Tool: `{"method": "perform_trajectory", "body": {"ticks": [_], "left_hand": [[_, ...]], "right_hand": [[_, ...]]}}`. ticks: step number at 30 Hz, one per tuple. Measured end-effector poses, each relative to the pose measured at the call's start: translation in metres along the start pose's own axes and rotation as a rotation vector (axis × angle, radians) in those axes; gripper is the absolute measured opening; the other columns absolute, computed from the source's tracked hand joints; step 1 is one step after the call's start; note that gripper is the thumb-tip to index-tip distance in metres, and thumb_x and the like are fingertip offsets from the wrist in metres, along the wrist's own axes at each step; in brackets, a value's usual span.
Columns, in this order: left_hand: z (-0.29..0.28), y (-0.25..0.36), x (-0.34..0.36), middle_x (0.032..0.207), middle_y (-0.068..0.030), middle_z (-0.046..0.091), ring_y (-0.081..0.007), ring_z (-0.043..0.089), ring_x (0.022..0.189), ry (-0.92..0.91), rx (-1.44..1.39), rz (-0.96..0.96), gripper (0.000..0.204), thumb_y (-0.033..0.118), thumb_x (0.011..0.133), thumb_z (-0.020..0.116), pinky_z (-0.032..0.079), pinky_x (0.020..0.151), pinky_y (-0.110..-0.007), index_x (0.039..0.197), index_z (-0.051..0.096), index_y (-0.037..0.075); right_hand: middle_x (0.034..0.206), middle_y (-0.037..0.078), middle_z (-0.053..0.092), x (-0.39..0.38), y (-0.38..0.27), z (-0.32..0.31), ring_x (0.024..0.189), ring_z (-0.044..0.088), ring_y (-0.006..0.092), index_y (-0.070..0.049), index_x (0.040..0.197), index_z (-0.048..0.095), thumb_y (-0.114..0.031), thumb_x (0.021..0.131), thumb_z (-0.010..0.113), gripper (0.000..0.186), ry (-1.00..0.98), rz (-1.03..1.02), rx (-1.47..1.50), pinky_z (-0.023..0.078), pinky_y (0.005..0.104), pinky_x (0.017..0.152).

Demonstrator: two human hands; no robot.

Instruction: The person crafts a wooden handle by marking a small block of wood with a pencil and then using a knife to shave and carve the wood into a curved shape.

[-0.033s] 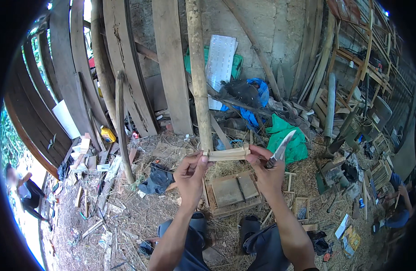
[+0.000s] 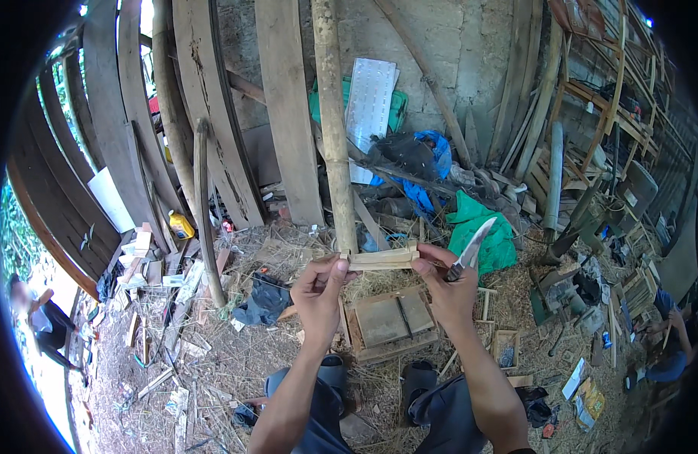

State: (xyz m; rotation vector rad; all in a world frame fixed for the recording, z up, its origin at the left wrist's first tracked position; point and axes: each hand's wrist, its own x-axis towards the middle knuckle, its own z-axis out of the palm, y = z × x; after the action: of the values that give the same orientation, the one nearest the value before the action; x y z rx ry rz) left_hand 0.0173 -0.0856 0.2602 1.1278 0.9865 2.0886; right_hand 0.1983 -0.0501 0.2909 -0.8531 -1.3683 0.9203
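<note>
A small pale wooden frame (image 2: 381, 260), with short upright pieces at its ends, is held level in front of me. My left hand (image 2: 320, 291) grips its left end between thumb and fingers. The right end is pinched by my right hand (image 2: 447, 287), which also keeps a knife (image 2: 476, 244) tucked in its fingers. The knife's blade points up and away to the right, and its handle is mostly hidden. On the ground below the hands lies a flat wooden box (image 2: 381, 324) with a dark strip across its top.
Straw and wood scraps cover the ground. A small wooden tray (image 2: 506, 349) lies right of the box. A bamboo post (image 2: 332, 136) rises ahead, near a green sheet (image 2: 489, 234) and a black plastic bag (image 2: 263, 300). People appear at the far left (image 2: 42, 318) and far right (image 2: 671, 344).
</note>
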Motion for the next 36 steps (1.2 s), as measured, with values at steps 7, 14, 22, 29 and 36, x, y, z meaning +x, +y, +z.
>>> {"method": "perform_trajectory", "body": {"ticks": [7,14,22,29,36], "left_hand": [[0.003,0.005,0.002,0.085,-0.011,0.068,-0.0147,0.066,0.077,0.013,0.042,-0.058,0.017,0.013,0.091,0.065,0.056,0.064,-0.027,0.092,0.063,-0.004],[-0.012,-0.054,0.041,0.089,-0.0112,0.066,-0.017,0.066,0.077,-0.198,0.135,-0.415,0.019,0.014,0.09,0.066,0.058,0.07,-0.03,0.095,0.063,-0.004],[-0.072,-0.195,-0.01,0.092,-0.0136,0.066,-0.0175,0.068,0.077,-0.404,0.194,-0.713,0.025,0.011,0.091,0.064,0.059,0.07,-0.028,0.106,0.06,-0.008],[-0.079,-0.247,-0.052,0.09,-0.0131,0.067,-0.0169,0.067,0.075,-0.262,0.274,-0.725,0.026,0.013,0.091,0.065,0.058,0.068,-0.028,0.105,0.061,-0.008],[-0.08,-0.246,-0.059,0.085,-0.0111,0.066,-0.0118,0.065,0.069,-0.202,0.47,-0.785,0.026,0.015,0.09,0.067,0.053,0.059,-0.025,0.104,0.062,-0.006]], "right_hand": [[0.087,0.005,0.068,0.003,0.004,0.004,0.07,0.054,0.004,0.0,0.106,0.068,-0.018,0.083,0.074,0.029,-0.015,0.015,-0.045,0.042,0.0202,0.061],[0.086,0.007,0.068,0.031,0.078,-0.025,0.057,0.052,0.0081,-0.002,0.1,0.065,-0.02,0.088,0.068,0.022,-0.262,0.581,0.072,0.041,0.0254,0.048],[0.087,0.016,0.064,-0.001,0.243,-0.06,0.071,0.061,0.0297,0.003,0.107,0.058,-0.008,0.083,0.063,0.027,-0.467,0.491,-0.655,0.049,0.041,0.064],[0.122,0.026,0.042,-0.04,0.31,-0.056,0.111,0.045,0.0414,0.006,0.123,0.048,-0.003,0.086,0.055,0.038,-0.365,-0.016,-1.009,0.04,0.0471,0.094],[0.126,0.022,0.046,-0.039,0.297,-0.061,0.11,0.049,0.0402,0.002,0.121,0.052,-0.008,0.086,0.059,0.037,-0.42,0.06,-0.893,0.039,0.0484,0.096]]}}
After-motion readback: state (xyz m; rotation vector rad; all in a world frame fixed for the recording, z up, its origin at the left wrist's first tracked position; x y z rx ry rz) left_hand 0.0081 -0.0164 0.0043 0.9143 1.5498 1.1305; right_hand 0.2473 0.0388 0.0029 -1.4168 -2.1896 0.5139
